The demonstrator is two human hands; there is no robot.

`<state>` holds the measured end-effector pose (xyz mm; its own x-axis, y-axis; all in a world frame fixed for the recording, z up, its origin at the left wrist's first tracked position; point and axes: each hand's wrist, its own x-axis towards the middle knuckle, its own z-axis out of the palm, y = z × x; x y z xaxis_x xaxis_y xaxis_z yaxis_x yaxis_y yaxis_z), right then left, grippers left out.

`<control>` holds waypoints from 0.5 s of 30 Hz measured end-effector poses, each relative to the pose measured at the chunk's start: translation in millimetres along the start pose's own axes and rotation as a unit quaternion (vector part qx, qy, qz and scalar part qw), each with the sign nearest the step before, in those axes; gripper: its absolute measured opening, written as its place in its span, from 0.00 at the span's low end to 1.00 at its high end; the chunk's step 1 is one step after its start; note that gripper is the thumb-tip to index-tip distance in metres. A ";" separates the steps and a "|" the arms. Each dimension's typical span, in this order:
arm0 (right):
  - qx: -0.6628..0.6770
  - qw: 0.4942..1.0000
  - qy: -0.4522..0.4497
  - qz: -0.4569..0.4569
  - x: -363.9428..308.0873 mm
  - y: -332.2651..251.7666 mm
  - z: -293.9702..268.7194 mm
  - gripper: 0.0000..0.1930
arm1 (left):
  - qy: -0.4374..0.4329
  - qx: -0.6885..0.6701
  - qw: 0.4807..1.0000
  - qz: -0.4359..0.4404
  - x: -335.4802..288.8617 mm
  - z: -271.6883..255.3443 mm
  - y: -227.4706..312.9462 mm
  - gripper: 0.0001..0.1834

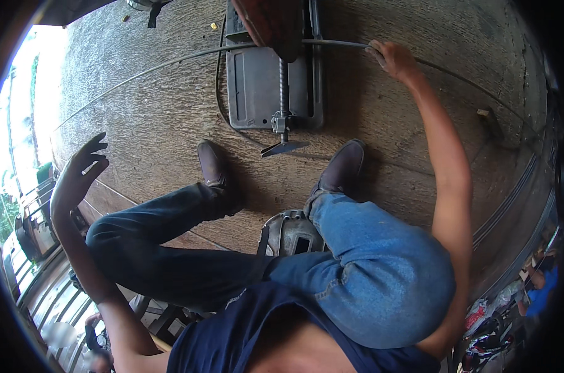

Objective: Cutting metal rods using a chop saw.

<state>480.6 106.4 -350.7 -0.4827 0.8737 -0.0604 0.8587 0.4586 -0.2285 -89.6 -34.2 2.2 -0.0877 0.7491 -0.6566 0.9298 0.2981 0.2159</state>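
A long thin metal rod (176,60) lies crosswise over the grey base of what looks like a chop saw (249,87). My right hand (391,59) is closed round the rod, to the right of the machine. Its far right end droops toward the floor. My left hand (77,177) hangs in the air at the left, fingers apart, holding nothing. A threaded clamp screw (284,87) with a slanted metal handle (284,148) points toward me. Above it, a dark reddish-brown part (271,25) covers the middle of the rod.
My two shoes (344,165) stand either side of the clamp handle. Behind them a worn welding helmet (291,233) rests on the floor. A black cable (219,93) runs along the machine's left side. A small block (490,123) and several long bars (506,199) lie at the right. Another person (543,289) is at the lower right.
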 end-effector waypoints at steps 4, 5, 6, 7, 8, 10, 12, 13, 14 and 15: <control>-0.001 0.999 -0.029 0.028 -3.7 -0.1 -5.2 0.18 | 0.001 0.008 1.000 -0.003 -2.3 1.6 1.9 0.30; 0.002 1.000 -0.018 0.016 -5.5 5.1 -4.7 0.18 | 0.001 0.010 1.000 0.005 -1.0 2.0 2.0 0.30; 0.006 1.000 -0.007 0.004 -7.9 10.2 -3.5 0.18 | 0.001 0.012 1.000 0.014 0.7 2.0 2.2 0.30; 0.007 1.000 -0.007 0.006 -11.0 16.1 -2.3 0.18 | 0.000 0.014 1.000 0.015 2.8 1.7 2.9 0.30; 0.000 0.999 -0.039 0.013 -8.0 15.6 -8.5 0.19 | 0.003 0.007 1.000 0.014 -0.9 2.0 -1.9 0.30; -0.011 0.997 -0.072 0.019 -4.1 14.5 -15.4 0.19 | 0.007 -0.003 1.000 0.013 -7.2 2.1 -11.0 0.30; 0.000 0.997 -0.055 0.050 -12.4 23.6 -13.1 0.21 | 0.006 0.008 1.000 0.006 -4.7 1.5 -10.5 0.29; -0.001 0.997 -0.056 0.053 -15.2 27.5 -11.7 0.21 | 0.004 0.008 1.000 0.009 -3.4 1.1 -11.9 0.29; 0.016 0.998 -0.046 0.048 -15.1 28.2 -8.8 0.23 | 0.005 0.003 1.000 0.004 -5.7 -1.0 -13.4 0.29; 0.033 0.998 -0.035 0.042 -15.4 28.9 -6.2 0.24 | 0.008 -0.002 1.000 -0.002 -7.4 -2.6 -12.7 0.29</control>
<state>514.0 107.1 -350.4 -0.4227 0.8939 -0.1494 0.8845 0.3709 -0.2830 -101.7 -42.0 6.1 -0.0978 0.7566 -0.6466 0.9279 0.3041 0.2155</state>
